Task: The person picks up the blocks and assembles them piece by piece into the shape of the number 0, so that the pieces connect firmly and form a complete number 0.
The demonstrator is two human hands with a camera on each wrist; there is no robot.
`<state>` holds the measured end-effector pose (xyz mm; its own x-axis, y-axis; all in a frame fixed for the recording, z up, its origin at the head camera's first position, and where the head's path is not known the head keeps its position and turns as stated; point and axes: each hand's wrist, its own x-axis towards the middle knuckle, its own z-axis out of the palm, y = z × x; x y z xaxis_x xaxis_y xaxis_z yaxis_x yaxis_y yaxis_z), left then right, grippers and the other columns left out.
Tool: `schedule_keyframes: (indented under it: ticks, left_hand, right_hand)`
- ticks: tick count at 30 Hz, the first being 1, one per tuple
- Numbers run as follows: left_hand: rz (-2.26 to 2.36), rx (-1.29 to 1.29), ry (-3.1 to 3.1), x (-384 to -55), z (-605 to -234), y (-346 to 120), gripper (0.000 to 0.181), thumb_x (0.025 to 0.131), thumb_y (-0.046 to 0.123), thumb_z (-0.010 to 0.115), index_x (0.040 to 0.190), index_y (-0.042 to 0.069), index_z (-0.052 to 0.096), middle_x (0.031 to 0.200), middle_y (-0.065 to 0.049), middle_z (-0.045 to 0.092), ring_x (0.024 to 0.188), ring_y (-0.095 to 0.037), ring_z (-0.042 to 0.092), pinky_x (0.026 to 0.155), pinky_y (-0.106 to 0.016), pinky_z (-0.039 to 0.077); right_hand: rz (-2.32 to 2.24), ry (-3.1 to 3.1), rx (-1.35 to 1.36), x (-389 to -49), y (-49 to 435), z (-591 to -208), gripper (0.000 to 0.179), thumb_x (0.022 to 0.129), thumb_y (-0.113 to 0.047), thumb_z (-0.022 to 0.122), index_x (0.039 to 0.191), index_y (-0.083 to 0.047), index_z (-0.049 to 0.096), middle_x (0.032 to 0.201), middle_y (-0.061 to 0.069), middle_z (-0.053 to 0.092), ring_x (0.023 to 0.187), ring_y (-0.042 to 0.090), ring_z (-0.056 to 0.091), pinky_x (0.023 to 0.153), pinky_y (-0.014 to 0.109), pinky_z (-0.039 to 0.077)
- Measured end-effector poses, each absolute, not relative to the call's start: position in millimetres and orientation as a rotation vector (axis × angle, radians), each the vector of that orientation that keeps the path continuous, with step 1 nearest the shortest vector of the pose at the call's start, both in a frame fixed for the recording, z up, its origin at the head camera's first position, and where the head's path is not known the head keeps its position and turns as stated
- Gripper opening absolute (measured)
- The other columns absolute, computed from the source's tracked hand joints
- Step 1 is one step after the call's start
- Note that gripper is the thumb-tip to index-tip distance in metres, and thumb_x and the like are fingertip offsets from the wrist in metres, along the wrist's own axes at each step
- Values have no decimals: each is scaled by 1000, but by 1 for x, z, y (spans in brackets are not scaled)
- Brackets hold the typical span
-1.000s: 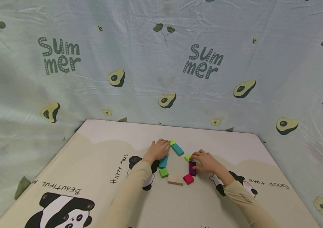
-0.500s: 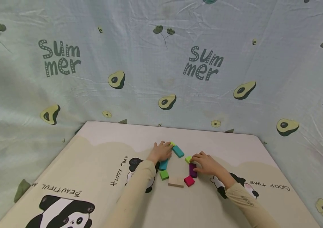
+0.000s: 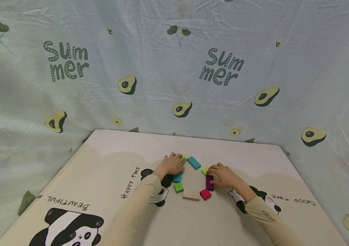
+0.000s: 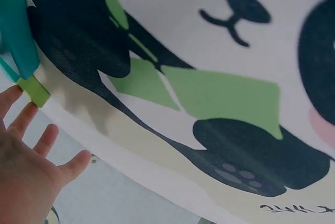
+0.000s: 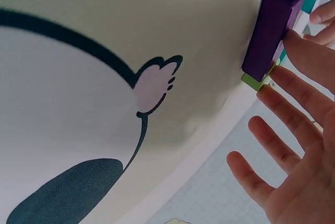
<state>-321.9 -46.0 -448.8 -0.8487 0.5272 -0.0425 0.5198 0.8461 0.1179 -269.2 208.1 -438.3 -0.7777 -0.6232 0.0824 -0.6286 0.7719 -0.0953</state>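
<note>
Wooden blocks lie in a loose ring on the table in the head view. At its upper left, my left hand point(image 3: 172, 165) touches a lime cube point(image 3: 184, 157) with its fingertips, above a blue block point(image 3: 178, 177). In the left wrist view those fingers reach the lime cube point(image 4: 35, 91) beside a teal block point(image 4: 18, 30); the thumb is out of sight. On the ring's right, my right hand point(image 3: 226, 176) has its thumb against a purple block point(image 3: 209, 183) and fingertips at another lime block point(image 3: 204, 171). The right wrist view shows the purple block point(image 5: 273, 33) close up, fingers fairly straight.
A teal block point(image 3: 194, 162) lies between the hands at the top of the ring. Nearer me are a green cube point(image 3: 178, 187), a plain wood block point(image 3: 191, 195) and a red cube point(image 3: 205, 194). A printed cloth point(image 3: 149, 61) hangs behind the panda-patterned table point(image 3: 217, 222).
My left hand went right over the lime cube, then drew back left. The cube has shifted slightly left and nearer me, apart from the teal block. My right hand has stayed put.
</note>
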Motion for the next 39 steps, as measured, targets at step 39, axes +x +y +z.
schedule_keyframes:
  ticks: [39]
  left_hand:
    - [203, 1063, 2943, -300, -448, -60, 40, 89, 34, 51, 127, 20, 50, 132, -3, 46, 121, -25, 40, 94, -58, 33]
  right_hand:
    - [194, -2898, 1030, -267, 208, -437, 32, 79, -22, 66, 108, -9, 62, 112, 8, 58, 98, 26, 49, 73, 45, 45]
